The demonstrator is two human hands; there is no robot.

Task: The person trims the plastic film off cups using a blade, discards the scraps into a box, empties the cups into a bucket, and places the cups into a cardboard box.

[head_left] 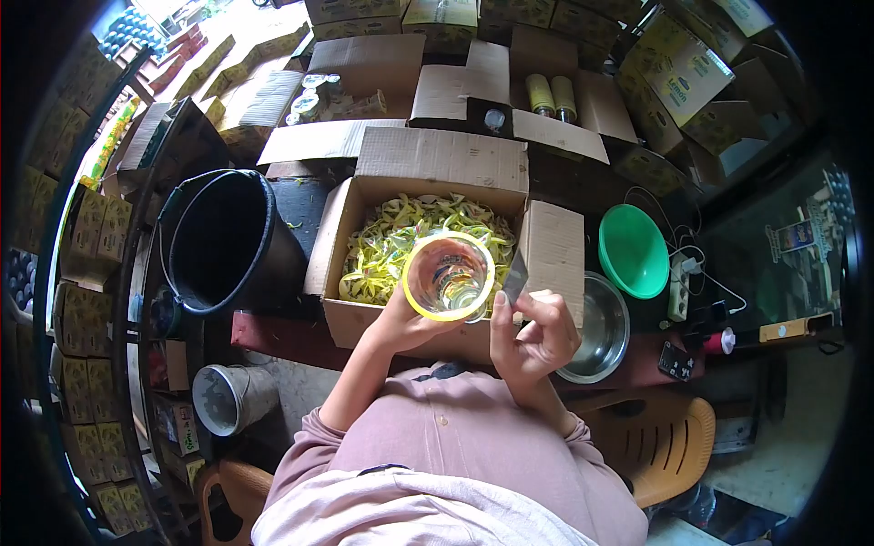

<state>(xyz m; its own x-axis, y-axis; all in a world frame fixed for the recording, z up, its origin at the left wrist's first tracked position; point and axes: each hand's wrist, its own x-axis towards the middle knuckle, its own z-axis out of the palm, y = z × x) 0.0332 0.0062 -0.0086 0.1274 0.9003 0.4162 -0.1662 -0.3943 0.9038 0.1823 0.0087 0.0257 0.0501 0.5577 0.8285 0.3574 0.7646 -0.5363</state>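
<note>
My left hand (406,320) is closed around a clear, see-through container (455,296) with a yellow rim (409,284), whose open end faces up toward me. Close beside it, my right hand (539,344) pinches a flat, dark grey blade (515,278) between thumb and fingers, its tip pointing up. The blade is apart from the container. Below and behind both hands stands an open cardboard box (555,250), filled with a tangle of yellow-green strips (382,241).
Left of the box stands a black bucket (282,246); a grey bucket (235,400) is lower down. To the right are a green bowl (633,250), a steel basin (605,332) and a power strip (678,289). Beyond, open cartons hold jars (309,102) and yellow-labelled cylinders (540,96).
</note>
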